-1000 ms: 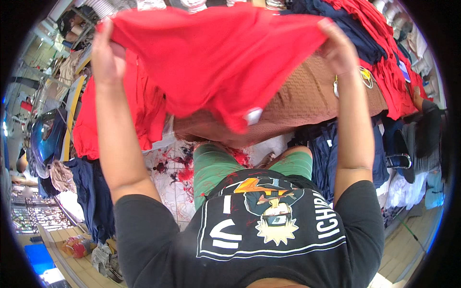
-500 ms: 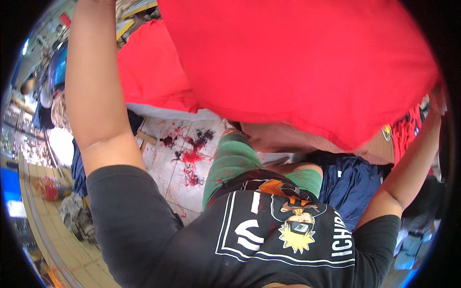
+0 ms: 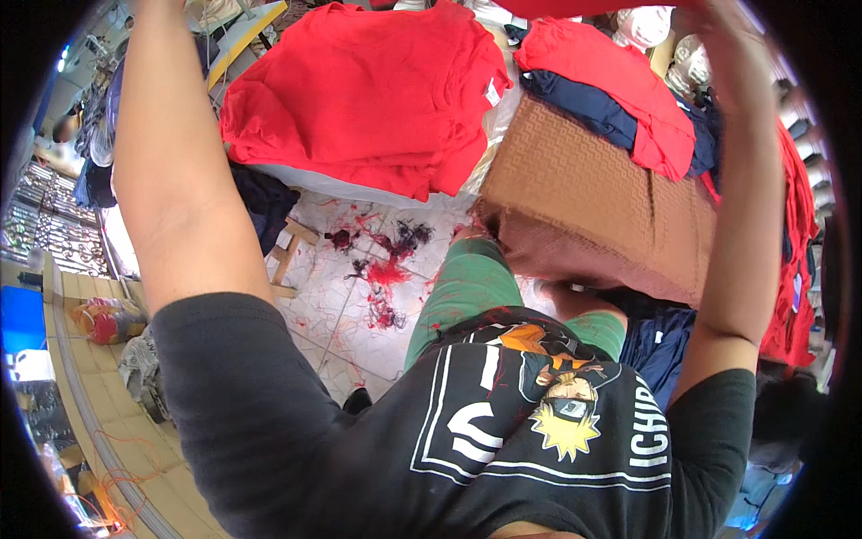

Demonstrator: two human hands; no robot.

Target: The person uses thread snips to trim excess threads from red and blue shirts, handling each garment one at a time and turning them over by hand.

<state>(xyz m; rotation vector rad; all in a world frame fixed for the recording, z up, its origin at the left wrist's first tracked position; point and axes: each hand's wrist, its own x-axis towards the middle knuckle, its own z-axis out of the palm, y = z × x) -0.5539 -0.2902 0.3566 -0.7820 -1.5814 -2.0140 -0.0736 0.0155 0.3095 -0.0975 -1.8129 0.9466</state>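
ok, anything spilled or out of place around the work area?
Yes: scattered clumps of red and dark thread scraps on the white tiled floor, left of the person's green cloth shorts. Looks odd because they're strewn loosely, like uncollected litter.

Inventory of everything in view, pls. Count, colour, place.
Red garment pile: 1, red, left of the brown cover
Brown cover: 1, brown, centre right
Folded red cloth: 1, red, on the brown cover's far end
Navy cloth: at least 1, navy, under the folded red cloth
Raised red cloth: 1, red, cut by top edge
Thread scraps: uncountable, red and dark, on pale tiles
Navy fabric: count unclear, navy, below the brown cover
Orange cord: count unclear, orange, lower left
Rim items: many, mixed, too blurred to count
Shirt: 1, black, lower centre
Shorts: 1 pair, green, centre
Right hand: 1, blurred, top right
Left hand: out of frame
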